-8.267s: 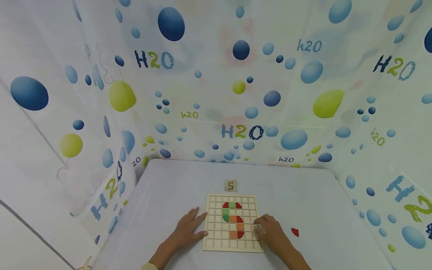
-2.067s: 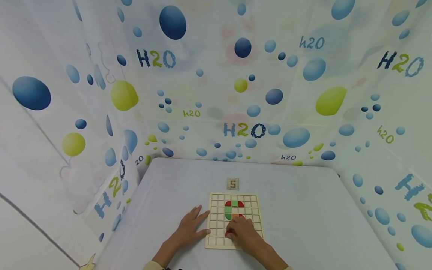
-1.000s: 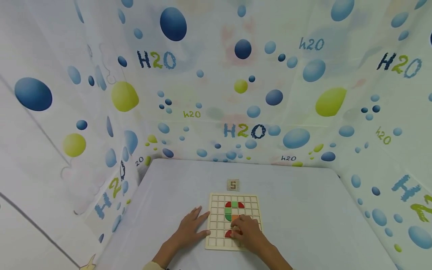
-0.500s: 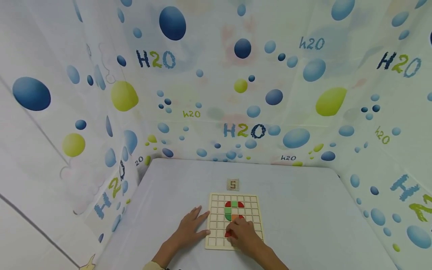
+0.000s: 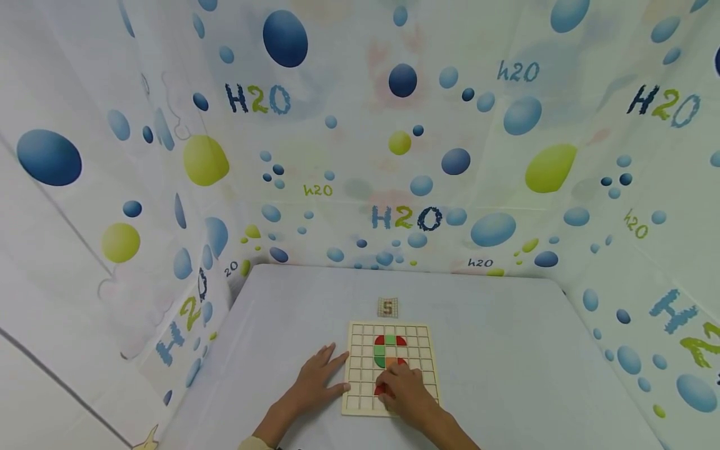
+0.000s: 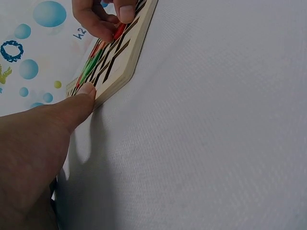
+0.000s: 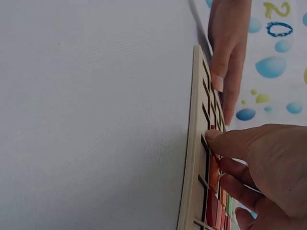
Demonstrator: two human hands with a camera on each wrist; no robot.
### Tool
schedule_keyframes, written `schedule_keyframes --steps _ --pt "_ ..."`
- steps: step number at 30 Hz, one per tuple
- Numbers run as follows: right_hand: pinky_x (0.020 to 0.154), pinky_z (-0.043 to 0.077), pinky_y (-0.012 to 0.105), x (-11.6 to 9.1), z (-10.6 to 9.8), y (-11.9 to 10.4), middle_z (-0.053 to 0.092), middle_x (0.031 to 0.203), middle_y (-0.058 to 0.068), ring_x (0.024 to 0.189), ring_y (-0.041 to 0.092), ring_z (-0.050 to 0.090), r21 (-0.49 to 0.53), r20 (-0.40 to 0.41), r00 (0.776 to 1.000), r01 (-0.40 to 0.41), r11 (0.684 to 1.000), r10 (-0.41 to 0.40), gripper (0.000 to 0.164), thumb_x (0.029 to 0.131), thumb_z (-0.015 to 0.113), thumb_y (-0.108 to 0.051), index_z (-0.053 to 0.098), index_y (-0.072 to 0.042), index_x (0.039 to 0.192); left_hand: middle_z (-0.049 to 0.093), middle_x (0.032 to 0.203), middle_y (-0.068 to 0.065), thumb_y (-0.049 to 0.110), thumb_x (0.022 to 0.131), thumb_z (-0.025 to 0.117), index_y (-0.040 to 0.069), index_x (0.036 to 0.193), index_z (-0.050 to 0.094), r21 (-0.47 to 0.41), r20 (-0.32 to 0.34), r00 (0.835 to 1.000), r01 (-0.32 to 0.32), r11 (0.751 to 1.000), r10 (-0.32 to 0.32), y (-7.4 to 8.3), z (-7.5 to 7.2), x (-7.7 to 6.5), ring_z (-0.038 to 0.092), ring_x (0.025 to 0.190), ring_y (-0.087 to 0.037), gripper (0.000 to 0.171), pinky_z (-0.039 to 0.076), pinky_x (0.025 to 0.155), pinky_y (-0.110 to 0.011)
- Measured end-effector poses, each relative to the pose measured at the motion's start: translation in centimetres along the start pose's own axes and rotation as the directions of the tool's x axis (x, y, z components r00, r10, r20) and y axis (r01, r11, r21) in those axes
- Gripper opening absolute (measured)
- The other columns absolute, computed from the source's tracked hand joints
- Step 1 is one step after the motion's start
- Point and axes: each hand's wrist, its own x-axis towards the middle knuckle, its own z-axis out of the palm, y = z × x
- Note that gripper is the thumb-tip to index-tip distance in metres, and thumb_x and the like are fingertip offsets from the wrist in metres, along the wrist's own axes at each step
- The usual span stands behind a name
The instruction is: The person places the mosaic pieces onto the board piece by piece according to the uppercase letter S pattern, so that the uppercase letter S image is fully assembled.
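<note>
A square wooden grid board [image 5: 360, 375] lies on the table, with red, green and orange tiles set in its cells. Spread at the board's left edge, my left hand [image 5: 316, 382] touches it with thumb and fingertips. Over the lower middle of the board, my right hand [image 5: 409, 394] has its fingers curled and pinches a red quarter-circle tile [image 5: 379, 390] at its cell. The left wrist view shows this red tile [image 6: 119, 32] between thumb and fingers. Several tiles on the lower right are hidden under the right hand; an orange tile [image 7: 213, 175] shows beneath it in the right wrist view.
A small pattern card [image 5: 387, 307] with an S-like figure lies behind the board. White cloth covers the table [image 5: 495, 350]. A curtain [image 5: 349, 150] printed with bubbles and H2O surrounds it at the back and sides.
The red tile that lay on the table right of the board is now on the board under my right hand. That hand has shifted slightly left onto it; the left hand has stayed.
</note>
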Motion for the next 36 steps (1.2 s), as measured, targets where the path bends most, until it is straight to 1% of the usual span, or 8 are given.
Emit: schedule_keyframes --steps 4,7,14,18,24,30,36 --pt "0.071 0.031 0.028 -0.06 -0.15 -0.19 0.063 0.103 -0.01 0.095 0.007 0.055 -0.005 -0.009 1.0 0.012 1.0 -0.012 0.019 0.091 0.085 -0.023 0.073 -0.024 0.106 0.033 0.17 -0.022 0.058 0.098 0.069 0.02 0.159 0.05 0.008 0.017 1.0 0.021 1.0 -0.021 0.15 -0.09 0.0 0.028 0.157 -0.047 0.075 0.026 0.122 -0.072" --pt "0.071 0.031 0.028 -0.07 -0.22 -0.24 0.063 0.102 -0.01 0.093 0.006 0.054 -0.002 -0.017 1.0 0.022 1.0 -0.022 0.019 0.091 0.085 -0.023 0.074 -0.024 0.106 0.033 0.17 -0.022 0.058 0.097 0.069 0.02 0.159 0.049 0.017 0.018 1.0 0.021 1.0 -0.021 0.13 -0.03 -0.01 0.028 0.157 -0.047 0.075 0.026 0.122 -0.071" --pt "0.073 0.034 0.029 0.02 -0.22 -0.24 0.059 0.103 -0.011 0.095 0.007 0.052 -0.004 0.003 1.0 0.016 1.0 -0.016 0.02 0.092 0.085 -0.023 0.07 -0.027 0.104 0.033 0.169 -0.023 0.058 0.098 0.069 0.02 0.159 0.05 0.015 0.012 1.0 0.008 1.0 -0.008 0.1 -0.04 -0.02 0.028 0.157 -0.048 0.075 0.027 0.121 -0.073" --pt "0.071 0.033 0.027 0.03 -0.26 -0.31 0.06 0.101 -0.011 0.093 0.007 0.053 0.0 -0.005 1.0 0.018 1.0 -0.018 0.019 0.092 0.085 -0.021 0.071 -0.026 0.103 0.033 0.17 -0.022 0.058 0.098 0.068 0.02 0.159 0.049 0.014 0.015 1.0 0.018 1.0 -0.018 0.15 -0.11 0.02 0.027 0.157 -0.047 0.074 0.026 0.122 -0.072" --pt "0.072 0.035 0.029 -0.01 -0.28 -0.39 0.059 0.101 -0.012 0.094 0.008 0.053 0.011 0.016 1.0 0.002 1.0 -0.003 0.013 0.095 0.082 -0.023 0.075 -0.026 0.106 0.033 0.169 -0.023 0.057 0.098 0.069 0.019 0.158 0.05 0.012 0.008 1.0 0.021 1.0 -0.021 0.4 -0.25 0.02 0.028 0.157 -0.048 0.074 0.027 0.121 -0.072" --pt "0.072 0.035 0.028 -0.07 -0.31 -0.41 0.06 0.102 -0.012 0.093 0.008 0.052 0.006 0.024 1.0 0.004 1.0 -0.004 0.016 0.095 0.082 -0.023 0.074 -0.025 0.109 0.034 0.168 -0.024 0.055 0.097 0.071 0.017 0.158 0.051 0.013 0.005 1.0 0.017 1.0 -0.017 0.57 -0.32 -0.05 0.029 0.156 -0.048 0.075 0.027 0.12 -0.073" --pt "0.072 0.035 0.028 -0.08 -0.42 -0.44 0.059 0.101 -0.012 0.093 0.007 0.051 0.0 0.029 1.0 0.007 1.0 -0.007 0.016 0.094 0.083 -0.024 0.073 -0.025 0.107 0.034 0.168 -0.024 0.056 0.097 0.071 0.017 0.158 0.051 0.013 0.006 1.0 0.012 1.0 -0.012 0.46 -0.2 -0.07 0.029 0.156 -0.047 0.075 0.028 0.12 -0.073"
